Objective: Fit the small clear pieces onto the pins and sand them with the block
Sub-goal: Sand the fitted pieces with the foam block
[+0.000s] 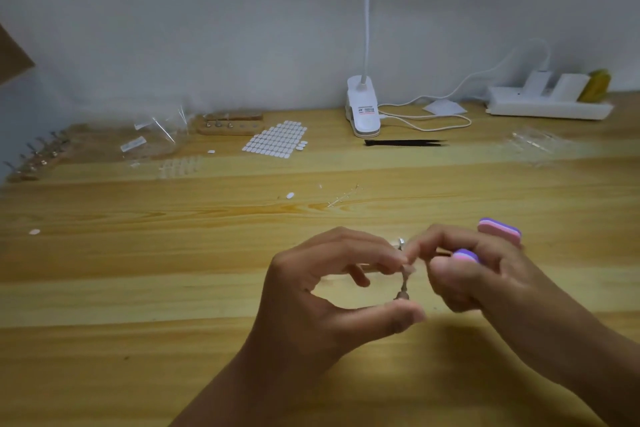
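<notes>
Head view: the work looks to be at the fitting stage, with sanding not yet begun on this piece. The left hand (332,284) pinches one thin metal pin (403,288) upright between thumb and fingers, low over the pale wooden counter (173,288). The right hand (485,274) grips the pink-and-purple sanding block (498,235) in its curled fingers, clear of the pin, while its fingertips (415,248) meet the pin's top. A small clear piece (409,269) seems to sit there, too blurred to call seated.

Counted:
- one block
- one pin in hand
- roughly three pins in the wooden holder (228,126) at the back
- a blurred, uncountable row of pins on the left rack (34,158)
- a patch of loose clear pieces (180,165), too faint to number

Much likely remains.
</notes>
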Available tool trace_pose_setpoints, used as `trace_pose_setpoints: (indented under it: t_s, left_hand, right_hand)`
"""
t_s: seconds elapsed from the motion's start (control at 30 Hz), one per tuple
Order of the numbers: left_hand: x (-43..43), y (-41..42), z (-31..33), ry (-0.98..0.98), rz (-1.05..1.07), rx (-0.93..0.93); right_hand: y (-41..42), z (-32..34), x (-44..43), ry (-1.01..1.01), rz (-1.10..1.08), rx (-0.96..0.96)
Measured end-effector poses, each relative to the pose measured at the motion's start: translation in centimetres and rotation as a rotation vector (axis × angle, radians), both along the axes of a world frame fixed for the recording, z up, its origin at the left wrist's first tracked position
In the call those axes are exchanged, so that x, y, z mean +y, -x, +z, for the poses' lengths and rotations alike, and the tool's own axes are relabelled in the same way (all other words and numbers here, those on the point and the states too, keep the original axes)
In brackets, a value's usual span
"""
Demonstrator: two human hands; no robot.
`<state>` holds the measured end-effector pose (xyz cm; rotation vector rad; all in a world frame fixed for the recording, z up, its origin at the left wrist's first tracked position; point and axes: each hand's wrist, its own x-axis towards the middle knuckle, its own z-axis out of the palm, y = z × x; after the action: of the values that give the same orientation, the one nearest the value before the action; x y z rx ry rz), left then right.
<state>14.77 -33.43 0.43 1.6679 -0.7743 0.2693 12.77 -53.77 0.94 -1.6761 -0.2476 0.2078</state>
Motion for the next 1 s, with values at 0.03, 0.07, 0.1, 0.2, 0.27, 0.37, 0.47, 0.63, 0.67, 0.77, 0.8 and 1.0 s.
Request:
trace_pose_setpoints:
  t_s: [0.03, 0.07, 0.1, 0.2, 0.27, 0.37, 0.47, 0.63, 0.67, 0.77, 0.8, 1.0]
  left_hand:
    - [0.1, 0.0, 0.0, -0.002, 0.013, 0.006]
    - [0.1, 0.1, 0.0, -0.009, 0.028, 0.01]
    - [0.1, 0.2, 0.0, -0.017, 0.041, 0.016]
    - [0.0, 0.4, 0.0, -0.02, 0.064, 0.062]
    - [-0.1, 0.5, -0.1, -0.024, 0.083, 0.083]
    - [-0.2, 0.6, -0.1, -0.018, 0.106, 0.116]
    - [-0.2, 0.6, -0.1, -0.019, 0.11, 0.133]
    - [-0.5, 0.8, -0.1, -0.003, 0.083, 0.189]
    - [-0.6, 0.9, -0.1, 0.002, 0.071, 0.197]
    - [-0.8, 1.0, 0.2, 0.036, 0.026, 0.208]
    - [-0.8, 1.1, 0.2, 0.043, 0.019, 0.21]
    - [-0.9, 1.2, 0.0, 0.085, 0.026, 0.297]
  right_hand:
    - [-0.6, -0.2, 0.2, -0.023, -0.082, 0.027]
    - [-0.8, -0.5, 0.2, -0.062, -0.167, 0.065]
    - [-1.0, -0.7, 0.1, -0.093, -0.249, 0.08]
    - [-0.1, -1.2, -0.2, 0.082, -0.217, -0.217]
    - [0.9, -1.6, -0.7, 0.239, -0.149, -0.429]
    - [0.7, -1.3, -0.1, 0.385, -0.177, -0.721]
    - [1.2, -1.2, 0.4, 0.331, -0.244, -0.734]
    - [1.4, -0.9, 0.5, 0.361, -0.318, -0.809]
    - [1.3, -1.0, 0.6, 0.357, -0.312, -0.825]
    - [1.4, -1.2, 1.1, 0.367, -0.278, -0.887]
    - [1.4, -1.4, 1.1, 0.381, -0.276, -0.908]
    - [0.7, -1.4, 0.0, 0.417, -0.356, -0.917]
